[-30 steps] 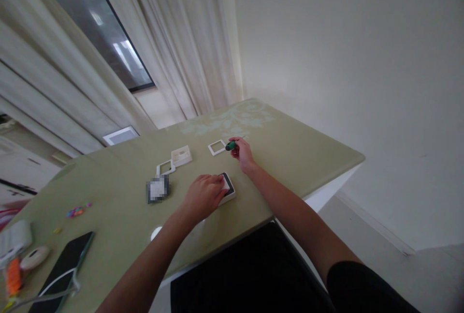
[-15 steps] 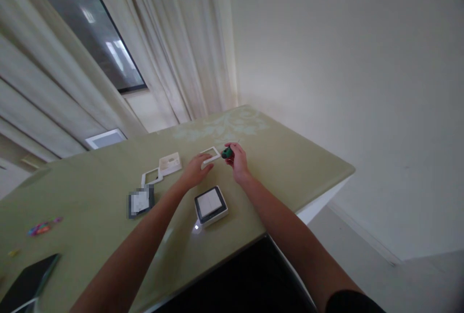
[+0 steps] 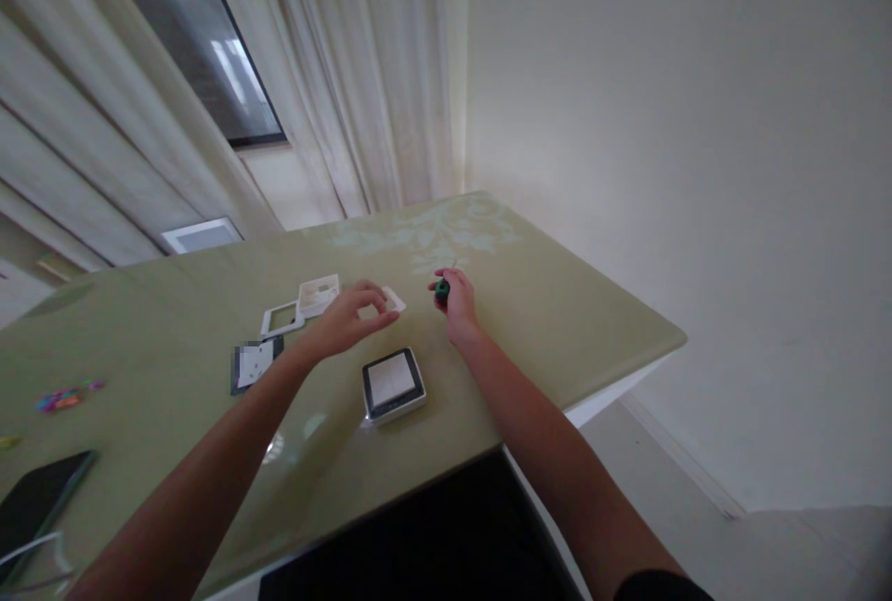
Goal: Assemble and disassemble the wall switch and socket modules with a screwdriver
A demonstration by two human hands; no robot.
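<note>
At the bottom middle of the frame there was a big black shape (image 3: pixel 418 541). A dark phone (image 3: pixel 42 494) lay at the lower left, with a white cord (image 3: pixel 34 547) by it. Some small bright bits (image 3: pixel 68 397) sat a little farther up on the left. Just below the middle, a white gadget (image 3: pixel 394 385) lay flat on the green table (image 3: pixel 585 341), its pale face up inside a dark edge. Left of it was a dark-edged panel (image 3: pixel 256 364), partly behind the left arm. Past that lay a white frame (image 3: pixel 270 324), right beside a shallow white box (image 3: pixel 319 294).

The left hand (image 3: pixel 352 315) was near the middle, its thumb and first finger curved with a gap between them. A white piece (image 3: pixel 394 300) showed at its fingertips, but I cannot tell if they held it. The right hand (image 3: pixel 460 301), just right of the middle, had its fingers wrapped around a green and black tool (image 3: pixel 441 293). Pale curtains (image 3: pixel 348 71) hung at the upper left.
</note>
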